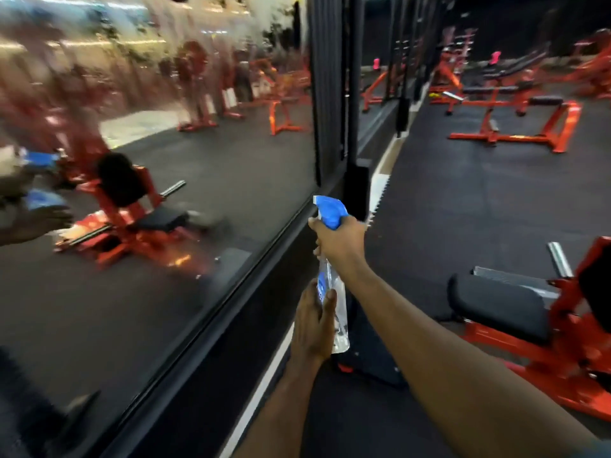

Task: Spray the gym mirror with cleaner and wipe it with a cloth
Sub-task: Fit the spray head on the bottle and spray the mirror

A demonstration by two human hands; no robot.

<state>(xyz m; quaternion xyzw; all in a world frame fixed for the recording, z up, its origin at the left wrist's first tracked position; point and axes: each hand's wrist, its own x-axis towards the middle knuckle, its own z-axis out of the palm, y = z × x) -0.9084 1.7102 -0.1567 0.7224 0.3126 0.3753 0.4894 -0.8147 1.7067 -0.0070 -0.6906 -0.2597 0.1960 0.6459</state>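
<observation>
The right hand (340, 239) grips the neck of the spray bottle (334, 292), fingers curled below the blue trigger head (330, 211). The nozzle points left, toward the mirror (158, 180). The left hand (312, 322) lies against the lower body of the clear bottle, fingers extended flat along its side and the thumb on the near face; no curl around the bottle is visible. The bottle hangs upright, close to the mirror's black lower frame (231, 292) and apart from the glass.

The mirror fills the left half of the view. Its upper area carries wet streaks running down. The glass reflects orange gym machines and the person's arm with a blue object, blurred. To the right, on the dark rubber floor (463, 200), stand orange machines (515, 123) with black pads.
</observation>
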